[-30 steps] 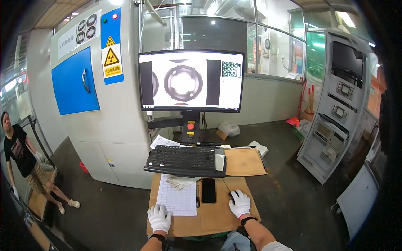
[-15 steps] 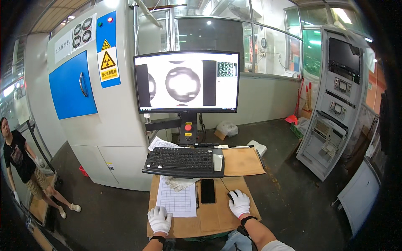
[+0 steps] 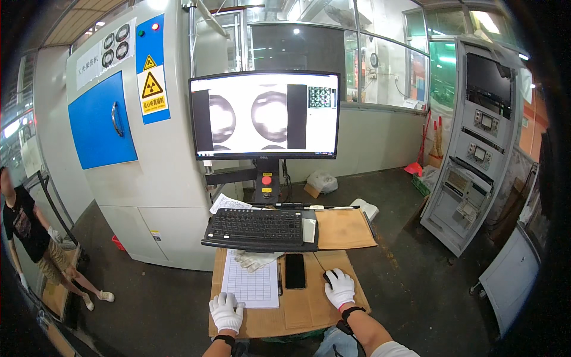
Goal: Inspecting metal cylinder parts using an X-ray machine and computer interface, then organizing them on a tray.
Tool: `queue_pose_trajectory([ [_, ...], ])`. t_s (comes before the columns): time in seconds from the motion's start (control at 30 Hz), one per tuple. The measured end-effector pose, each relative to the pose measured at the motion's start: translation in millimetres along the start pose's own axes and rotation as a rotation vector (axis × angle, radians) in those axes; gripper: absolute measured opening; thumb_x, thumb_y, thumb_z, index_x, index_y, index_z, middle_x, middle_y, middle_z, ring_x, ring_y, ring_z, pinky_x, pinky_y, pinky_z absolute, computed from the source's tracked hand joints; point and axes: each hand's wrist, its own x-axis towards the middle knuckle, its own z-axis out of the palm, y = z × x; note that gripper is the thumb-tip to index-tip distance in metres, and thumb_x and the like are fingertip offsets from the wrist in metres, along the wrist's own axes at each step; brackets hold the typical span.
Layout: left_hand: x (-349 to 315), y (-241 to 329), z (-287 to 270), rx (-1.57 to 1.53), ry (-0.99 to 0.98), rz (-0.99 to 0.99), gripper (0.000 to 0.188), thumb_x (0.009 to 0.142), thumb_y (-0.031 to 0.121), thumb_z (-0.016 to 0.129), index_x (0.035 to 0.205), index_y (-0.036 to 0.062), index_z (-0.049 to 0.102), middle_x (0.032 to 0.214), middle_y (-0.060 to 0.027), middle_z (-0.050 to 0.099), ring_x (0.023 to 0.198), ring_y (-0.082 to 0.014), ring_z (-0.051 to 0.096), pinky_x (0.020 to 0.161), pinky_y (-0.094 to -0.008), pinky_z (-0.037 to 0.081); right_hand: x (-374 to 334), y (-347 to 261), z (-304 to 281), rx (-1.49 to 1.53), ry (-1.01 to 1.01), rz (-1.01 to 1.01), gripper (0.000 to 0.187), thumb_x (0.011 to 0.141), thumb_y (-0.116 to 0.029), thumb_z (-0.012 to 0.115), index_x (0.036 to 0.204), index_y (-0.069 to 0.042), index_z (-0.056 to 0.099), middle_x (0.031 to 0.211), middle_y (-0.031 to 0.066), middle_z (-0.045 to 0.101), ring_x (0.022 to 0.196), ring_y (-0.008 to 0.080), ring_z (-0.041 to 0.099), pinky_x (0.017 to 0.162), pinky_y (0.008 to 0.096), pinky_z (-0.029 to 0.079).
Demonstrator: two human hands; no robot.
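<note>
While the right hand [image 3: 339,288] in its white knitted glove is cupping a black mouse [image 3: 326,277] from above, the mouse is sitting under the palm and fingers, near the right edge of the brown tabletop [image 3: 309,318]. Those fingers are curving down over it; how firmly they are pressing its sides, I cannot tell. Only a dark sliver is showing at the left of the glove, looking smooth and rounded, and the rest is hiding beneath the hand. A thin dark cable [image 3: 319,260] is running up from it toward the keyboard shelf. The left hand [image 3: 226,312], also gloved in white, is lying palm down with its fingers slightly spread and its thumb standing apart, gripping nothing; its fingertips are reaching the lower left corner of a white gridded form [image 3: 250,285]. Between the hands, a black phone [image 3: 295,271] is lying face up, well apart from both, and a crumpled white glove [image 3: 256,260] is covering the form's top edge. Above the black keyboard [image 3: 257,226], the monitor [image 3: 264,116] is showing two large dark-rimmed round shapes with glaring pale centres, the right one meeting a dark vertical band.
</note>
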Motion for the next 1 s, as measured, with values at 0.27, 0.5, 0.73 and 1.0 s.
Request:
queue_pose_trajectory([
  [0.27,-0.2,-0.6,-0.7,-0.013,-0.008,-0.002,0.039,0.082,0.039,0.078,0.104,0.0099,0.064,0.116,-0.0128,0.061,0.114,-0.0371,0.054,0.102,-0.0515,0.039,1.1,-0.9,-2.1,0.015,0.0,-0.014,0.043,0.084,-0.028,0.073,0.126,-0.021,0.065,0.131,0.0112,0.063,0.101,0.0379,0.065,0.087,0.0526,0.053],
  [0.5,-1.0,-2.2,-0.2,-0.032,0.012,0.002,0.038,0.081,0.039,0.079,0.101,0.0102,0.064,0.113,-0.0122,0.06,0.111,-0.036,0.054,0.101,-0.0502,0.039,-1.0,1.4,1.5,0.011,0.022,-0.024,0.044,0.084,-0.028,0.073,0.127,-0.021,0.065,0.132,0.0124,0.063,0.103,0.0378,0.065,0.088,0.0524,0.053],
  [0.73,-2.8,-3.6,-0.5,-0.011,0.057,0.026,0.038,0.081,0.04,0.078,0.101,0.0103,0.064,0.112,-0.0122,0.06,0.11,-0.0357,0.054,0.1,-0.05,0.039,-1.4,-1.0,2.0,0.005,0.005,-0.018,0.043,0.084,-0.028,0.073,0.126,-0.021,0.065,0.133,0.0124,0.063,0.103,0.0382,0.065,0.088,0.0527,0.052],
  [1.0,-5.2,-4.0,-2.7,-0.022,0.026,-0.005,0.04,0.081,0.04,0.078,0.105,0.01,0.066,0.117,-0.0124,0.061,0.113,-0.0357,0.054,0.102,-0.0504,0.038,-1.6,-1.9,3.2,0.005,0.018,-0.031,0.043,0.084,-0.028,0.073,0.126,-0.02,0.066,0.133,0.0124,0.063,0.103,0.0384,0.065,0.088,0.0531,0.052],
])
